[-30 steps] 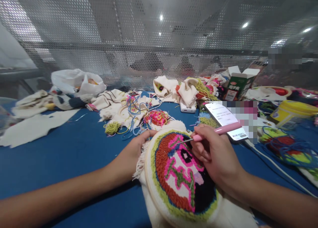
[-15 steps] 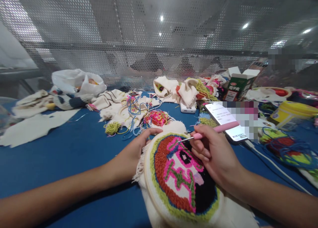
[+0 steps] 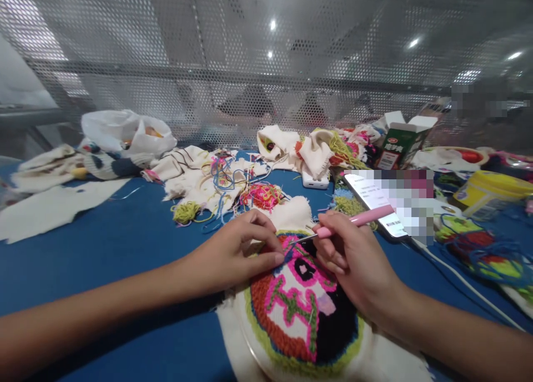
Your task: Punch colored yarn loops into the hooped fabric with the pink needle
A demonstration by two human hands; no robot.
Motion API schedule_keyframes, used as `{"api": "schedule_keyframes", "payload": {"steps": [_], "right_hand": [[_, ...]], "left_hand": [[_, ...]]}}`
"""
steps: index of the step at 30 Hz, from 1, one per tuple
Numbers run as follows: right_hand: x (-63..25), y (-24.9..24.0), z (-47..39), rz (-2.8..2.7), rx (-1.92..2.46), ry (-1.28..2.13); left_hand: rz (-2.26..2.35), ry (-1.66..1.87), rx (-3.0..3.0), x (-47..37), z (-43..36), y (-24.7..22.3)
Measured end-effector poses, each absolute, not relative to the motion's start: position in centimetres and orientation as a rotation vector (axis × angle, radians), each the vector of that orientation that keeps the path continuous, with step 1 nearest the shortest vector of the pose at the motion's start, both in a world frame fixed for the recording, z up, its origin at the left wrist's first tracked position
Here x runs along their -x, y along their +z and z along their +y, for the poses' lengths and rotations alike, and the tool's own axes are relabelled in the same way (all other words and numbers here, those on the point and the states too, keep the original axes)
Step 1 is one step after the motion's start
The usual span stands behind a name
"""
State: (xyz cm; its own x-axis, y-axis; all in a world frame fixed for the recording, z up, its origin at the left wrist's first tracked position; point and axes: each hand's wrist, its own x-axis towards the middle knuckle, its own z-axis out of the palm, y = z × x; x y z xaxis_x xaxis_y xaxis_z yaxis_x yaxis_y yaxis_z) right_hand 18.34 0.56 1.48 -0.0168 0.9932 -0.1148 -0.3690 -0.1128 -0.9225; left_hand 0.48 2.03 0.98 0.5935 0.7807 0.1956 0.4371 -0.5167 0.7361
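A round hoop of white fabric with looped yarn in rust, pink, green, black and lime lies before me at the lower middle. My left hand is over its upper left part, thumb and fingers drawn together at the blue yarn; whatever is between the fingertips is too small to make out. In my right hand is a pink-handled needle tool, held like a pen, its metal tip at the pink and blue yarn near the hoop's top, close to my left fingertips.
Behind the hoop lie yarn tangles and cream cloth. A lit phone with a white cable is right of centre. Farther right stand a green box and a yellow tub. A white bag sits back left on the blue table.
My left hand has moved from the hoop's left rim onto the yarn, its fingers closing near the tool tip. The hoop and tool have shifted slightly left.
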Motion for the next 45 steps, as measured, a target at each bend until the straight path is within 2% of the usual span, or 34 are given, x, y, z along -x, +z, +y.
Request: {"api": "schedule_keyframes", "payload": {"steps": [14,18,26,45], "right_hand": [[-18.3,1.3,0.8,-0.857,0.985,1.423],[-18.3,1.4,0.7,-0.855,0.989,1.431],[-18.5,1.3,0.7,-0.862,0.976,1.421],[-18.6,1.6,0.7,-0.854,0.975,1.362]], "left_hand": [[0.94,0.636,-2.104,-0.7,2.8,1.6],[1.032,0.592,-1.982,-0.7,2.6,2.2],[0.895,0.651,-1.705,-1.2,2.5,2.9],[0.914,0.704,-1.67,-1.9,2.8,4.0]]}}
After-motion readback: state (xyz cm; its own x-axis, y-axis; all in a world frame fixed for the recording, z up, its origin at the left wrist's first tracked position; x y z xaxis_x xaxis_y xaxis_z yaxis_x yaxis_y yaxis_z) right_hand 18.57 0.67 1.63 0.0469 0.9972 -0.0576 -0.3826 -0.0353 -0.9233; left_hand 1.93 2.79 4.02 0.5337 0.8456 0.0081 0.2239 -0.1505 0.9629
